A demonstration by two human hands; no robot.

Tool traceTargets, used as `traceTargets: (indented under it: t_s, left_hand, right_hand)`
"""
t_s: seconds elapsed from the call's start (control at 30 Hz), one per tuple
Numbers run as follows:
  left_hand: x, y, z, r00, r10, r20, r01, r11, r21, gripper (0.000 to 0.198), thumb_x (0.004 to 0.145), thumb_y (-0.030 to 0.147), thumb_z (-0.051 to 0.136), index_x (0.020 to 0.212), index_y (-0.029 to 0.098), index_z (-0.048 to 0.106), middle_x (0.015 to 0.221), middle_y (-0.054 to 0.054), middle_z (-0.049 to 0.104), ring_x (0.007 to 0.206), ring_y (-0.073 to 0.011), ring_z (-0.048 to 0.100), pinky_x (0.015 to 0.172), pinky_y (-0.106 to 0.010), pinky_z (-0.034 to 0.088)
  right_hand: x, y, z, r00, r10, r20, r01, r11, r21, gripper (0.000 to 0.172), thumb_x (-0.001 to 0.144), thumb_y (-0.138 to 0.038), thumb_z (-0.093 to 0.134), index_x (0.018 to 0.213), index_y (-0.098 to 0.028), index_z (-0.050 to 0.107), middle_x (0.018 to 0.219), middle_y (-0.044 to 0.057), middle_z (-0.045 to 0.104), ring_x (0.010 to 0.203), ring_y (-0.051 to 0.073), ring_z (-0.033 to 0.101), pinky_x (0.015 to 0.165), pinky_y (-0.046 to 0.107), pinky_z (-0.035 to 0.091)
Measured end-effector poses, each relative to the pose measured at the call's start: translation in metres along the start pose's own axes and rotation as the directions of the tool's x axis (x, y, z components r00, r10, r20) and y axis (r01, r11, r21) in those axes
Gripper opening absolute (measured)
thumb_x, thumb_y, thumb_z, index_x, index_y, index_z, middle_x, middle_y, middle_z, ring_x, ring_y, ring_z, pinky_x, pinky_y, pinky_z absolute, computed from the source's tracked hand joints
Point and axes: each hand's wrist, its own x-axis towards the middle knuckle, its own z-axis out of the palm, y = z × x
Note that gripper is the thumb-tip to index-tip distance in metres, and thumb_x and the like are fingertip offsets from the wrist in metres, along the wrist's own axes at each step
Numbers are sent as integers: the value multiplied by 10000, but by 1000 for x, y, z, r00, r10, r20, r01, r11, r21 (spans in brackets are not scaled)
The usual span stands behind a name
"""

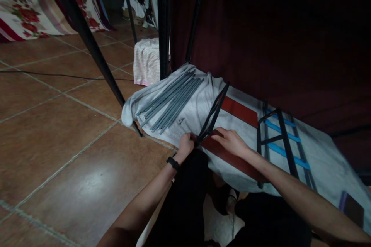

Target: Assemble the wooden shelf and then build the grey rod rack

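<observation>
A black metal frame (pixel 213 114) stands tilted at the left end of two reddish-brown boards, the near board (pixel 236 160) and the far board (pixel 239 111). My left hand (pixel 187 144) is closed round the frame's near lower corner, fingertips partly hidden. Just right of it, my right hand (pixel 230 142) is bent in a pinch against the frame's lower bar, above the near board. Whatever lies between its fingertips is too small to make out. A second black frame (pixel 283 135) stands at the boards' right end.
Several grey metal tubes (pixel 174 102) and small hardware (pixel 181 120) lie on a pale towel (pixel 199 104). Blue straps (pixel 282 131) cross dark bars at the right. A phone-like dark object (pixel 352 208) lies lower right. Black posts (pixel 89 42) rise at the left.
</observation>
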Motion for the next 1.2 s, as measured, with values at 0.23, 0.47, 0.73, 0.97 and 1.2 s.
traceTargets:
  t_s: [0.23, 0.47, 0.73, 0.97, 1.2]
  left_hand:
    - [0, -2, -4, 999, 27, -27, -26, 997, 71, 225, 795, 111, 580, 934, 122, 757, 870, -97, 748, 774, -176, 669, 700, -255, 474]
    - [-1, -7, 2, 993, 84, -80, -81, 996, 40, 306, 767, 44, 566, 1007, 131, 734, 831, -72, 745, 744, -157, 673, 700, -244, 498]
    - [-8, 2, -3, 992, 122, -36, -117, 985, 123, 281, 835, 126, 563, 1054, 142, 737, 1004, -112, 747, 913, -213, 692, 830, -299, 508]
    - [-13, 4, -1, 979, 205, -14, -198, 960, 198, 317, 848, 99, 522, 1063, 180, 740, 1027, -91, 745, 950, -209, 684, 865, -302, 495]
    - [-7, 9, -6, 989, 146, -20, -143, 982, 123, 270, 856, 151, 539, 1025, 148, 750, 1000, -113, 748, 939, -216, 685, 862, -306, 497]
  right_hand:
    - [2, 1, -3, 1000, 15, 5, -14, 999, -50, 215, 940, -358, 443, 941, -226, 613, 801, 15, 679, 752, 184, 629, 627, 260, 314]
    - [2, 3, 2, 1000, -22, -11, 22, 998, -54, 209, 942, -336, 447, 985, -227, 620, 846, 22, 700, 804, 189, 646, 647, 252, 326]
    - [2, 4, 8, 1000, -20, -10, 20, 998, -57, 236, 956, -359, 432, 1028, -230, 616, 912, 37, 716, 884, 209, 660, 671, 251, 348]
    - [-1, 0, 7, 1000, -17, -19, 16, 998, -62, 245, 957, -351, 433, 1050, -232, 625, 950, 36, 723, 903, 204, 663, 685, 247, 360]
    - [-2, 1, 6, 999, -31, -44, 29, 999, -45, 246, 952, -343, 437, 1061, -239, 631, 963, 35, 725, 894, 207, 666, 681, 252, 367]
